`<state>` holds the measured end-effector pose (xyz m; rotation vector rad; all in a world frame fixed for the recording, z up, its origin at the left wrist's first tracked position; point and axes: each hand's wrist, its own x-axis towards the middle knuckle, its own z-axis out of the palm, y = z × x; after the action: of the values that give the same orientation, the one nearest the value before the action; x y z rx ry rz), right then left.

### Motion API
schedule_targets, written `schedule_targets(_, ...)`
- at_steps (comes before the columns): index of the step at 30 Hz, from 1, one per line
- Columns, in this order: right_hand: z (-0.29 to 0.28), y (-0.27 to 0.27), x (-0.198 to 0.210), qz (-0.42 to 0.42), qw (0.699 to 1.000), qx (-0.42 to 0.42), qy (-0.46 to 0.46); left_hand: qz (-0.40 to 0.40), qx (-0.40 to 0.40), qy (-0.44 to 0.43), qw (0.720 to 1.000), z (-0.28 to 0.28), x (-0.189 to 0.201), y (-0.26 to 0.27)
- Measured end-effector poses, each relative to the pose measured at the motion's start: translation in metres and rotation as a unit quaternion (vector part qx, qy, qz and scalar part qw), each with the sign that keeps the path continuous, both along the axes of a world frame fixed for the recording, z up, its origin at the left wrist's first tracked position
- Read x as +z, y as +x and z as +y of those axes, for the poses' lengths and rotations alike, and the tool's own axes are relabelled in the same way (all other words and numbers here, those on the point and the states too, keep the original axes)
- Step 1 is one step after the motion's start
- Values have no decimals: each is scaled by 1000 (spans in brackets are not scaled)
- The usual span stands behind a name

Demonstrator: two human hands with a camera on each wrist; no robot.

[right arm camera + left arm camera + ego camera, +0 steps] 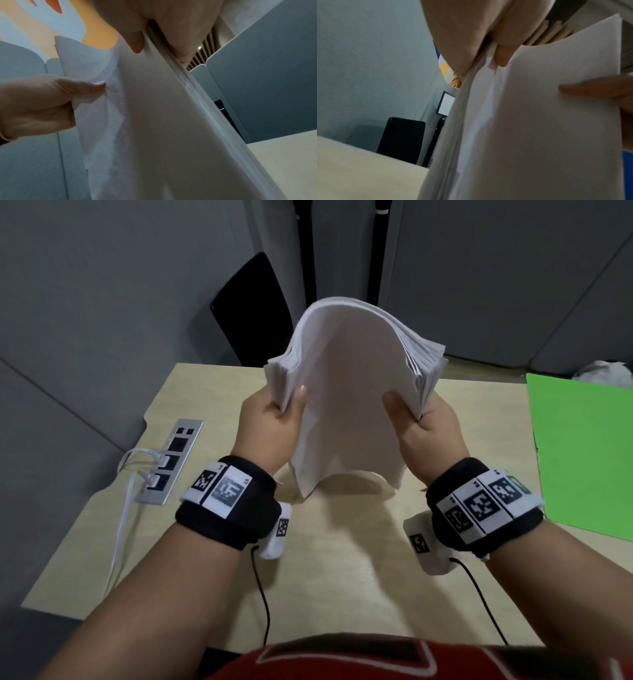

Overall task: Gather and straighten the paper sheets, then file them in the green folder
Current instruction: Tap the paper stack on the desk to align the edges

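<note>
A thick stack of white paper sheets point(349, 392) stands on end above the beige table point(342, 559), bowed into an arch, its edges fanned and uneven. My left hand point(274, 419) grips the stack's left edge, thumb on the near face. My right hand point(424, 422) grips the right edge the same way. The left wrist view shows my left hand point(479, 44) pinching the stack point(539, 121). In the right wrist view, my right hand point(154, 27) pinches the stack point(163, 121). The green folder point(582, 453) lies flat at the table's right.
A metal socket strip point(169, 462) with white cables plugged in is set into the table's left side. A black chair back point(253, 306) stands behind the table's far edge. Grey partition panels surround the table. A crumpled white thing point(603, 373) sits beyond the folder.
</note>
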<state>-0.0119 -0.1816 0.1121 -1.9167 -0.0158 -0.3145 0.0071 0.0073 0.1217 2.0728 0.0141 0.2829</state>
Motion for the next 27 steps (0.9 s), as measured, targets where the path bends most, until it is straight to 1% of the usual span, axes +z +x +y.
schedule_targets(1,1,0,2,-11,1000,0,8,-16,0,25,1000,0,0,0)
schedule_targets(3,2,0,7,-41,999,1,33,-12,-17,50,999,0,-1,-1)
schedule_targets(6,4,0,13,-90,994,53,46,41,-86,-7,995,-3,3,-6)
schedule_targets(8,6,0,12,-103,991,84,32,55,-134,-58,988,-6,7,-12)
schedule_targets(10,8,-1,12,-113,988,96,31,31,-124,-68,990,-7,11,-14)
schedule_targets(12,8,-2,12,-114,988,99,41,-25,-106,-32,994,-4,11,-12)
schedule_targets(13,9,-2,11,-100,991,88,31,-46,-108,-15,993,-3,11,-12)
schedule_targets(14,8,0,8,-66,995,74,10,-51,-106,-5,993,-1,8,-11)
schedule_targets(15,8,2,2,-14,998,60,-19,-39,-91,5,995,0,4,-10)
schedule_targets(17,7,4,-12,85,994,38,-63,37,-52,24,998,0,-5,-6)
schedule_targets(18,6,4,-17,105,992,34,-67,78,-49,30,995,1,-11,-4)
schedule_targets(19,6,3,-19,105,992,32,-64,99,-57,38,993,1,-15,-3)
schedule_targets(20,7,3,-17,92,994,27,-54,101,-63,42,992,1,-17,-3)
schedule_targets(22,6,2,-9,48,999,2,-19,64,-53,31,996,2,-12,-4)
schedule_targets(24,4,3,-3,14,1000,-23,8,28,-38,-3,999,3,-7,-6)
schedule_targets(25,4,4,-2,12,999,-29,18,23,-26,-25,999,3,-6,-7)
schedule_targets(27,2,4,-6,39,998,-35,30,37,-13,-67,997,5,-7,-7)
